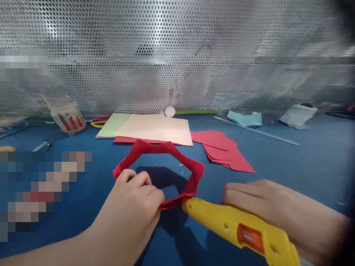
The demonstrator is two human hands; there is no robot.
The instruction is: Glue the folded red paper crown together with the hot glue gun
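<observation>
Red paper folded into an angular ring stands over the blue table, its near left side in the closed fingers of my left hand. A yellow hot glue gun with an orange window points left, its nozzle at the ring's near right edge; whether it touches the paper I cannot tell. My right hand is closed behind the glue gun, around its grip, which is mostly hidden by the body. A shadow of the ring falls on the table inside and below it.
Red paper pieces lie behind the ring, beside cream sheets and a light green sheet. A tilted clear jar stands back left. Teal paper, a clear stick and a whitish packet lie back right, before a perforated metal panel.
</observation>
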